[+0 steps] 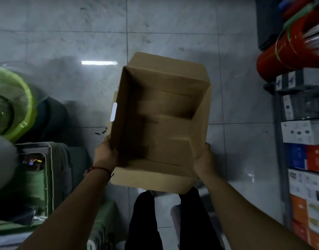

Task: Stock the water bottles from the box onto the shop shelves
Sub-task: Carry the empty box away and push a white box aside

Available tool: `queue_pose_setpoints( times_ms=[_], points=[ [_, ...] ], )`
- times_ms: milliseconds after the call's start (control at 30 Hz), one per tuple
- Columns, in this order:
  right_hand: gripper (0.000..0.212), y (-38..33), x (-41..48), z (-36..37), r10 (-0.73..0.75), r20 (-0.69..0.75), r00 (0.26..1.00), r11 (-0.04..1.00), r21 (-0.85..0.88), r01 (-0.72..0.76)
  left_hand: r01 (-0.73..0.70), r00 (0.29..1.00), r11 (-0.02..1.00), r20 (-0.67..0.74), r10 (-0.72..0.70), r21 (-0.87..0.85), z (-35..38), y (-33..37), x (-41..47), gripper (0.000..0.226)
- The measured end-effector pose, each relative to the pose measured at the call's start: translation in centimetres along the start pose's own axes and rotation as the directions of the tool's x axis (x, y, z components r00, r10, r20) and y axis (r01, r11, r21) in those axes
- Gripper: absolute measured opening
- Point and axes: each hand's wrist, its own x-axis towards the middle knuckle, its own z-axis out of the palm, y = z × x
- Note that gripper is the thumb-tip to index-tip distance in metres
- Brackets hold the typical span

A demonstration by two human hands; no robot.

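Observation:
I look straight down at an open brown cardboard box point(160, 121) held above the grey tiled floor. Nothing lies inside it; only its folded bottom flaps show, and no water bottle is in view. My left hand point(105, 154) grips the box's near left edge, thumb over the rim. My right hand point(204, 159) grips the near right edge the same way. A red thread band circles my left wrist. My legs in dark trousers stand below the box.
Shop shelves point(303, 141) with several small boxed goods run down the right side, with red rolls point(288, 51) stacked above them. On the left sit green plastic basins point(14, 101) and stacked grey-green crates point(54, 174). Tiled floor point(83, 42) lies ahead.

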Motion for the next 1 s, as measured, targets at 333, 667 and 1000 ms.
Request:
queue_pose_setpoints(
  times_ms=[333, 667, 1000],
  points=[
    [0.042, -0.2, 0.4, -16.0, -0.148, -0.102, 0.984, 0.985, -0.102, 0.138, -0.051, 0.987, 0.990, -0.161, 0.029, -0.132, 1.5, 13.3, -10.9, 0.028],
    [0.048, -3.4, 5.9, -35.9, -0.317, -0.262, 0.911, 0.948, -0.082, 0.306, -0.330, 0.897, 0.932, -0.357, 0.261, -0.150, 2.9, 31.5, -17.7, 0.041],
    [0.042, -11.7, 19.4, -45.3, -0.392, -0.289, 0.874, 0.920, -0.104, 0.378, -0.339, 0.889, 0.910, -0.396, 0.228, -0.238, 4.2, 47.3, -7.7, 0.044]
  ],
)
